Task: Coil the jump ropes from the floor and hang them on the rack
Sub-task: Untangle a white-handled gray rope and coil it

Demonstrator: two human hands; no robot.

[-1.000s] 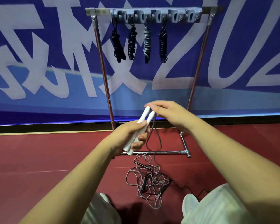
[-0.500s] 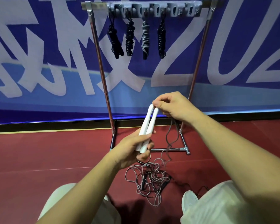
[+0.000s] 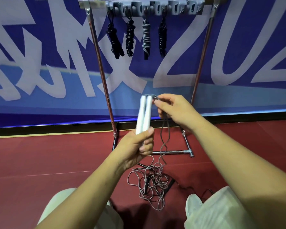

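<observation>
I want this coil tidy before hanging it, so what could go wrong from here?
The grey cord runs down into a tangled pile on the floor, mixed with a black rope. Winding could tighten knots or drag that rope along. The left hand grips only the lower ends of the white handles, so they may splay while the right hand wraps.

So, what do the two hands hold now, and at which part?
The left hand grips the two white handles together at their lower ends. The right hand pinches the grey cord just beside the handle tops.
</observation>
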